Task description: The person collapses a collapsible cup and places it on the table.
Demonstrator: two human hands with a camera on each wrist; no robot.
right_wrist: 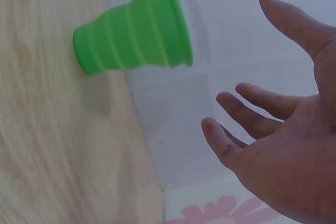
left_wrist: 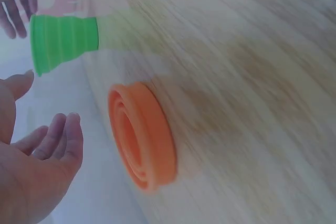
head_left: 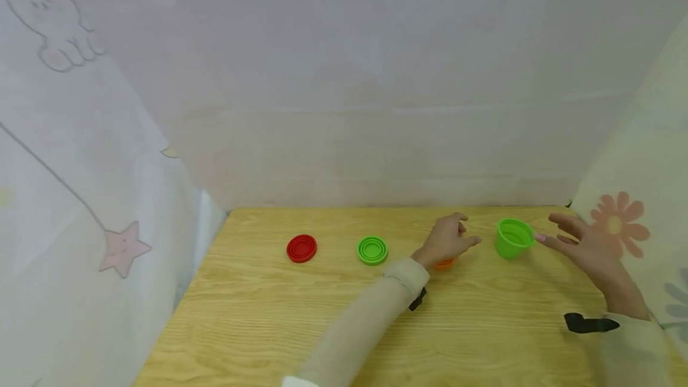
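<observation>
A green collapsible cup [head_left: 513,239] stands extended and upright on the wooden table, between the two hands. To its left, my left hand [head_left: 447,237] hovers with fingers loosely bent and nothing in them. Below that hand lies an orange collapsible cup [left_wrist: 149,137], folded flat into a ring; in the head view the hand and wrist hide most of it. On the other side, my right hand [head_left: 588,249] is held with thumb and fingers spread. Its palm faces the green cup, and the right wrist view shows a gap between the fingers and the cup's wall.
Farther left on the table [head_left: 258,321] lie a second green collapsible cup [head_left: 372,250] and a red collapsible cup [head_left: 301,248], both folded flat. A pale printed curtain [head_left: 376,88] hangs behind the table's back edge and along both sides.
</observation>
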